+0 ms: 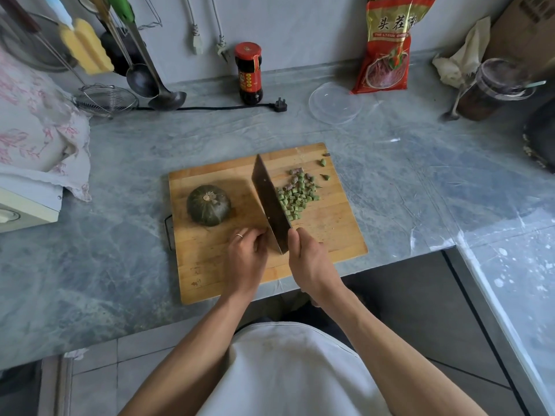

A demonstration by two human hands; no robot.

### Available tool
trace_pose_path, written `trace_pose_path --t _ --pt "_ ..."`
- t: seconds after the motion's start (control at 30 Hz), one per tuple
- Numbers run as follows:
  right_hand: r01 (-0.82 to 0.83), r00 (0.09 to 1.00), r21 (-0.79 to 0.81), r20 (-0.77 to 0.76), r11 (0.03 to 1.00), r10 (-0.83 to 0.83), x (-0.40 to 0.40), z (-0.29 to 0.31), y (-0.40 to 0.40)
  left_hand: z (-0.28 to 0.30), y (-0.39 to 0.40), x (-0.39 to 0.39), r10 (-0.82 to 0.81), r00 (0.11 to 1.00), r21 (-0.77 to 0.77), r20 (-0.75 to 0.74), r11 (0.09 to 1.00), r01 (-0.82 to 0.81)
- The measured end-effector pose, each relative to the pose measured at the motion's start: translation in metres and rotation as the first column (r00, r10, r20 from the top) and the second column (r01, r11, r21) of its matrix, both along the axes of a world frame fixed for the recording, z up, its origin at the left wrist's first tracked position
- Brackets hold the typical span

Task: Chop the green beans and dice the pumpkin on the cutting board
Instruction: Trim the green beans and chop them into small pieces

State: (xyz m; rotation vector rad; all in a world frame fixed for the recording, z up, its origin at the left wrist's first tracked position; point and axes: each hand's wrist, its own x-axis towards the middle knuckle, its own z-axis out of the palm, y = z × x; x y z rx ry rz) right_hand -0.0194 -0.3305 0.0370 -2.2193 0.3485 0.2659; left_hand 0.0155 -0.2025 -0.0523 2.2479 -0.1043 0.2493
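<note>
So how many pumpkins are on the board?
1. The small round dark-green pumpkin sits whole on the left part of the wooden cutting board, left of the cleaver blade and above the left hand. None seems hidden.

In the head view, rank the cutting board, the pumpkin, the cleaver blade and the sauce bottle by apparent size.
1. Cutting board
2. Cleaver blade
3. Pumpkin and sauce bottle: look alike; the bottle stands farther away, so unranked.

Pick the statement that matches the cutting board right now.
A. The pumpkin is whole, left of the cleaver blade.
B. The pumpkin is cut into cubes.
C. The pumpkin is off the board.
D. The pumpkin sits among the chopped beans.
A: the pumpkin sits uncut on the cutting board, left of the cleaver; the chopped green beans lie on the blade's right.
</note>
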Motion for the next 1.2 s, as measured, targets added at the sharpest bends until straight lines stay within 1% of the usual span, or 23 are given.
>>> trace_pose_path --t 0.07,0.1,0.23,0.3,0.57,0.67,0.8,0.9,0.97,1.0,1.07,1.13,1.2 --pt "0.067 0.997 0.049 -0.050 0.997 -0.065 0.001 0.001 -0.009 -0.002 0.001 0.000 -0.017 1.000 0.021 0.002 1.000 0.017" --pt "0.072 0.996 0.056 -0.059 0.996 -0.069 0.000 0.001 -0.013 -0.003 0.002 0.001 -0.021 1.000 0.040 0.003 0.999 0.020" --pt "0.002 1.000 0.033 -0.005 0.999 -0.002 -0.010 0.009 -0.018 -0.006 0.004 0.000 -0.037 0.999 0.099 0.011 0.995 0.035" --pt "-0.051 0.998 0.004 0.024 0.999 0.051 -0.014 0.010 -0.014 -0.005 0.005 0.000 -0.052 0.999 0.082 0.014 0.995 0.051" --pt "-0.120 0.989 -0.074 0.075 0.990 0.126 -0.019 0.004 -0.002 -0.005 0.006 -0.001 -0.014 1.000 0.003 -0.020 1.000 0.014" --pt "-0.147 0.987 -0.106 0.053 0.983 0.154 -0.017 0.003 0.006 -0.004 0.006 -0.002 -0.011 1.000 -0.027 -0.026 1.000 0.011" --pt "-0.117 0.992 -0.076 0.040 0.990 0.120 -0.006 0.001 0.016 -0.002 0.004 -0.003 0.011 1.000 -0.024 -0.004 1.000 -0.011" --pt "-0.016 1.000 -0.014 0.017 1.000 0.017 0.001 0.001 0.010 -0.007 0.007 -0.003 0.006 1.000 0.000 -0.017 1.000 -0.006" --pt "0.033 0.999 0.010 0.008 0.999 -0.033 -0.001 0.002 0.001 -0.009 0.010 -0.004 0.031 0.999 0.039 -0.028 0.999 -0.029" --pt "0.040 0.999 0.012 0.010 0.999 -0.040 -0.003 0.003 -0.003 -0.010 0.011 -0.004 0.053 0.998 0.054 -0.028 0.997 -0.052" --pt "0.025 0.999 0.007 0.028 1.000 -0.026 -0.010 0.007 -0.010 -0.008 0.009 -0.002 0.081 0.996 0.032 -0.040 0.996 -0.079" --pt "-0.004 0.999 -0.014 0.052 1.000 0.005 -0.014 0.011 -0.013 -0.006 0.005 0.001 0.065 0.997 -0.015 -0.037 0.998 -0.066" --pt "-0.028 0.997 -0.046 0.065 0.999 0.031 -0.014 0.012 -0.012 -0.004 0.000 0.006 0.020 1.000 -0.025 -0.005 0.999 -0.021"
